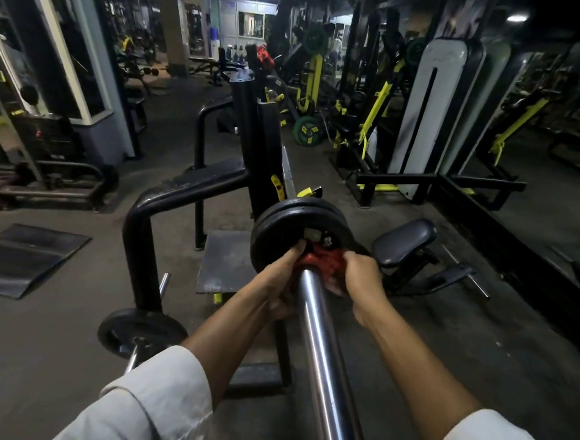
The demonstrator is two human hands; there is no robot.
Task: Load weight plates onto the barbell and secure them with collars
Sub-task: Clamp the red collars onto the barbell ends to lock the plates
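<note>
Two hands [279, 274] [360, 281] clasp red collar [321, 261], smooth chrome barbell [321, 342], round black plates [281, 229]

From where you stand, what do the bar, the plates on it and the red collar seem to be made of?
Bar: polished, probably chromed steel, with bright mirror streaks.
Plates: matte black, likely rubber-coated or painted iron; can't tell which.
Collar: red, probably plastic; mostly covered by both hands and blurred.

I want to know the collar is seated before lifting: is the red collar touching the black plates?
Cannot tell. In the head view the red collar sits close against the black plates, but both hands cover the meeting line.
</note>
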